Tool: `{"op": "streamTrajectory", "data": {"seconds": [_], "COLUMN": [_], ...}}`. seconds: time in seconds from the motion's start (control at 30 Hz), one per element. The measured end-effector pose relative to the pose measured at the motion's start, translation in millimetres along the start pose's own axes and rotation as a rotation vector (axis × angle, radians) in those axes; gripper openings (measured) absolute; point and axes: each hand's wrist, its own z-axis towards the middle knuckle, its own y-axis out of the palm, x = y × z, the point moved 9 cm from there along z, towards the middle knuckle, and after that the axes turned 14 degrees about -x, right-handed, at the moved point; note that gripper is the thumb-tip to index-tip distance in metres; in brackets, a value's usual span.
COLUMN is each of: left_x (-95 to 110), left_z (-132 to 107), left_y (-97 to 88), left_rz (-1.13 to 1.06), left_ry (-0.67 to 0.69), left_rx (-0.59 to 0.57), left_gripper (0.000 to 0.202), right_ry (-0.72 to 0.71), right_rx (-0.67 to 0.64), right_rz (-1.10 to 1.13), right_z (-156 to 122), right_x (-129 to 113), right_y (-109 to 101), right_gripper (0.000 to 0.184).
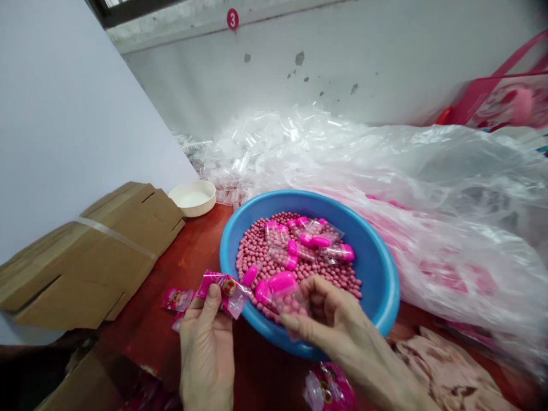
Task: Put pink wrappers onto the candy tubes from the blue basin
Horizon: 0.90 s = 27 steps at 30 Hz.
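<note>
My left hand [209,337] pinches a pink printed plastic packet [226,288] between thumb and fingers, just left of a blue basin [387,268]. Over the basin's near side, my right hand [329,319] is closed on a small clear container with a bright pink cap [283,282]; pink beads show through its wall. Loose pink beads [257,245] fill the bottom of the basin, and several similar pink-capped containers [338,252] lie on them. Another pink packet [177,298] lies on the table beside my left hand.
Folded brown cardboard [85,268] and a shallow cream dish [194,197] are at the left. Clear plastic bags [385,165] spread behind and right of the basin. Pink packets [329,388] and a patterned cloth [445,365] lie at the front of the red table [192,245].
</note>
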Motion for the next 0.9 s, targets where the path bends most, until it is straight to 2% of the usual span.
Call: {"op": "streamTrajectory", "data": {"seconds": [0.1,0.37,0.53,0.63,0.7,0.77,0.9], "left_x": [0,-22,-31,-36,-39,-41,-45], "left_z": [-2,-14,-20,-22,-22,-20,-17], "left_y": [7.1,25.4,37.6,39.6,40.4,42.7,51.1], "left_rz": [0.000,0.022,0.058,0.088,0.091,0.092,0.113], "left_ry": [0.023,-0.053,-0.059,-0.086,-0.099,-0.101,-0.127], "left_rx": [0.003,-0.056,-0.152,-0.156,-0.151,-0.160,-0.212], "left_gripper": [0.012,0.014,0.018,0.020,0.021,0.022,0.025], "right_ry": [0.017,-0.007,-0.007,-0.090,-0.216,-0.328,-0.327], "right_rx": [-0.012,0.145,0.237,0.285,0.344,0.347,0.280], "right_rz": [0.276,0.252,0.081,-0.094,-0.252,-0.372,-0.446], "right_z": [-14,-18,-28,-34,-41,-47,-48], "right_x": [6,13,15,5,-8,-16,-8], "right_y": [21,29,20,11,6,8,12], "right_gripper": [0.017,0.017,0.014,0.011,0.020,0.032,0.040]}}
